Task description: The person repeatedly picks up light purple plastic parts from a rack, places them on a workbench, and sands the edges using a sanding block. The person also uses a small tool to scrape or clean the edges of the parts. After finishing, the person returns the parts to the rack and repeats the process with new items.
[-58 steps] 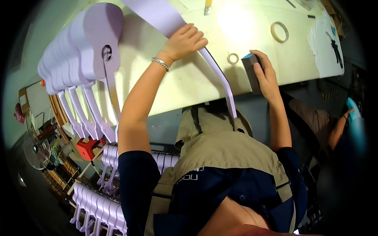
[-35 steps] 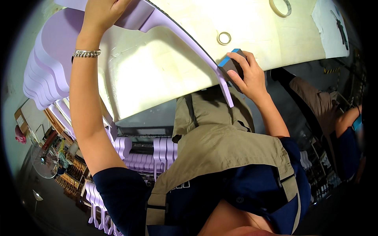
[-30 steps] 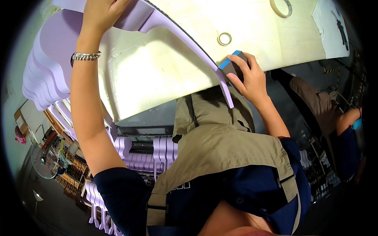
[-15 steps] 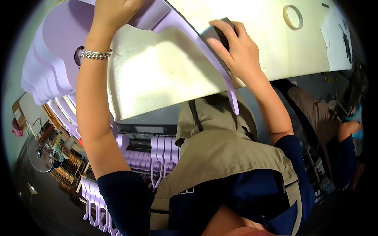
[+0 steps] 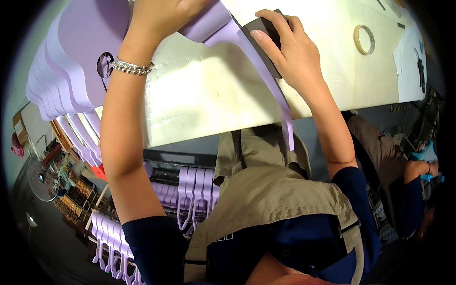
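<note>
A lilac guitar-shaped wooden piece (image 5: 247, 52) lies across the pale worktable (image 5: 209, 95), its long thin neck running down past the table's front edge. My left hand (image 5: 161, 16) grips its wide body end at the top. My right hand (image 5: 285, 47) presses a dark sanding block (image 5: 260, 35) against the neck near the body. A silver bracelet (image 5: 132, 68) sits on my left wrist.
A stack of lilac guitar-shaped pieces (image 5: 71, 71) rests on the table's left end. More lilac pieces (image 5: 194, 190) stand in racks under the table. A tape roll (image 5: 364, 39) lies at the table's far right. Another person's arm (image 5: 418, 168) shows at the right.
My right hand with the block has slid from the lower neck by the table edge up toward the body. The view has tilted up and left.
</note>
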`<state>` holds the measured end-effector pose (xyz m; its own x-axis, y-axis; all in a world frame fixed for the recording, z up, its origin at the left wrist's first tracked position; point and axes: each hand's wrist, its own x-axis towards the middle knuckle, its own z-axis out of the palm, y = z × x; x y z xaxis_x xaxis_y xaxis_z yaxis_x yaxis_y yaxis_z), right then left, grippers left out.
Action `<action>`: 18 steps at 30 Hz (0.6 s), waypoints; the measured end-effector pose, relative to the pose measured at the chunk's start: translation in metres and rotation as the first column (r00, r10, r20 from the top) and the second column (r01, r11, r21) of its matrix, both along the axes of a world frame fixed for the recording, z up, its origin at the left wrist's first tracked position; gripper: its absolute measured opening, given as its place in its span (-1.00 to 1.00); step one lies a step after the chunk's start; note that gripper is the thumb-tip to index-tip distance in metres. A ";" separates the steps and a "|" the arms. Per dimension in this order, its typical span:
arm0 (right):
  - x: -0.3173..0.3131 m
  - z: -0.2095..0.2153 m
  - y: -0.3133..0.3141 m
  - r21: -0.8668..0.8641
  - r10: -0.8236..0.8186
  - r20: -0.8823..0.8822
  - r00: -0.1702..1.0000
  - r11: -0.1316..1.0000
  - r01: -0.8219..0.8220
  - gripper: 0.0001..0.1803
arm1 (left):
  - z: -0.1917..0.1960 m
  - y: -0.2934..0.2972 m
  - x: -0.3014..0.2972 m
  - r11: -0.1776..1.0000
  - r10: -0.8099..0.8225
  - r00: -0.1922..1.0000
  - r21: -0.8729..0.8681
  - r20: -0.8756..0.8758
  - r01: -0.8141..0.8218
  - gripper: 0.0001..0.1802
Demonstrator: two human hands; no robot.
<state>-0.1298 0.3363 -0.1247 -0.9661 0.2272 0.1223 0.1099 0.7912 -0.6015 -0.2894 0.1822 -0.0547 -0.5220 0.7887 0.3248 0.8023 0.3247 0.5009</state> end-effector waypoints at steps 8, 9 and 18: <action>-0.012 0.009 -0.001 0.025 0.000 -0.003 1.000 1.000 0.000 -0.52 | -0.016 -0.003 -0.011 0.990 -0.034 0.999 0.135 -0.033 0.038 -0.75; -0.015 0.012 -0.001 0.048 -0.001 0.019 1.000 0.999 0.000 -0.51 | -0.014 -0.002 -0.008 0.993 -0.028 0.998 0.109 -0.051 0.034 -0.76; -0.022 0.015 0.000 0.091 0.020 0.010 1.000 0.996 -0.021 -0.50 | -0.016 -0.001 -0.006 0.985 -0.006 1.000 0.171 0.023 0.002 -0.75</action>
